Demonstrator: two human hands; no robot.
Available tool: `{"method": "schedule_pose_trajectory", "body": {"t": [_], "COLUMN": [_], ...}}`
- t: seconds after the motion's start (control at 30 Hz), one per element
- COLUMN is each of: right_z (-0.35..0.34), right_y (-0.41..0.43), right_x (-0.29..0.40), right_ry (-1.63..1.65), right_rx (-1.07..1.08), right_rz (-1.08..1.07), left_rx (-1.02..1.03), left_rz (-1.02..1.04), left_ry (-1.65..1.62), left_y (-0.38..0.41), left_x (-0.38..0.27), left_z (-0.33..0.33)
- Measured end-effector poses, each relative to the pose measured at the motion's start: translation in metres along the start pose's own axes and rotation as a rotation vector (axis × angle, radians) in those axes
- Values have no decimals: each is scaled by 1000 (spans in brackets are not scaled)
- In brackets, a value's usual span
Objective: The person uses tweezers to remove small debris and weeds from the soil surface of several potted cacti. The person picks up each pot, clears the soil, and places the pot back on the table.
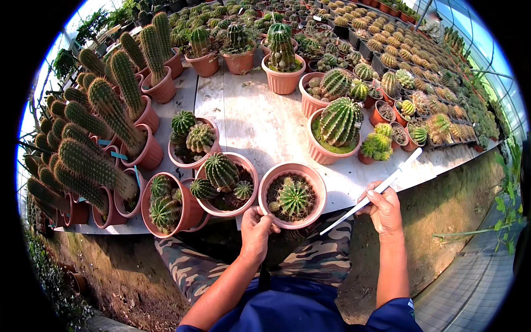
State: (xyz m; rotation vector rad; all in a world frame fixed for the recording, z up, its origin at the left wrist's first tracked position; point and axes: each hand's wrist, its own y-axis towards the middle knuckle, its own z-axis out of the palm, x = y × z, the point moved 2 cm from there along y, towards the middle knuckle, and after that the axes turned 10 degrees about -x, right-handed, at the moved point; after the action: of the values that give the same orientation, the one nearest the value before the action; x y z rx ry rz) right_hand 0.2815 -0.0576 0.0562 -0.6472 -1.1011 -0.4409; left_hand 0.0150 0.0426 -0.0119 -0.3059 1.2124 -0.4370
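Observation:
My left hand (255,232) pinches the near left rim of a round terracotta-coloured pot (265,195) at the table's front edge. In its soil sits a ribbed, spiny globe cactus (293,197) with a small offset at its left. My right hand (382,207) holds a long white tapered tool (383,184), slim like tweezers. Its narrow tip points down and left, apart from the pot; its broad end points up and right. Left of my left hand stands a pot of several small cacti (222,171), close against the held pot. Another cactus pot (166,209) leans beyond it.
Tall columnar cacti (114,114) in pots crowd the left of the whitish table (249,112). A large globe cactus (341,121) stands right of centre. Trays of small cacti (398,45) fill the back right. A person (433,28) is far off at upper right.

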Motion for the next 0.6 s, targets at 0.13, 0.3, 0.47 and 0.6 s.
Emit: {"method": "schedule_pose_trajectory", "body": {"t": [0.13, 0.3, 0.47, 0.6], "right_z": [-9, 6, 25, 35], "right_y": [-18, -22, -17, -4], "right_x": [25, 26, 17, 3], "right_ry": [-52, -78, -295, -420], "right_rx": [-13, 44, 219, 345], "right_rz": [-234, -442, -354, -339], "left_rx": [-12, -26, 58, 37], "left_rz": [-5, -49, -84, -59], "left_ry": [-26, -53, -49, -21], "left_y": [1, -10, -30, -35], "left_x": [1, 5, 13, 9], "left_z": [2, 4, 10, 19]}}
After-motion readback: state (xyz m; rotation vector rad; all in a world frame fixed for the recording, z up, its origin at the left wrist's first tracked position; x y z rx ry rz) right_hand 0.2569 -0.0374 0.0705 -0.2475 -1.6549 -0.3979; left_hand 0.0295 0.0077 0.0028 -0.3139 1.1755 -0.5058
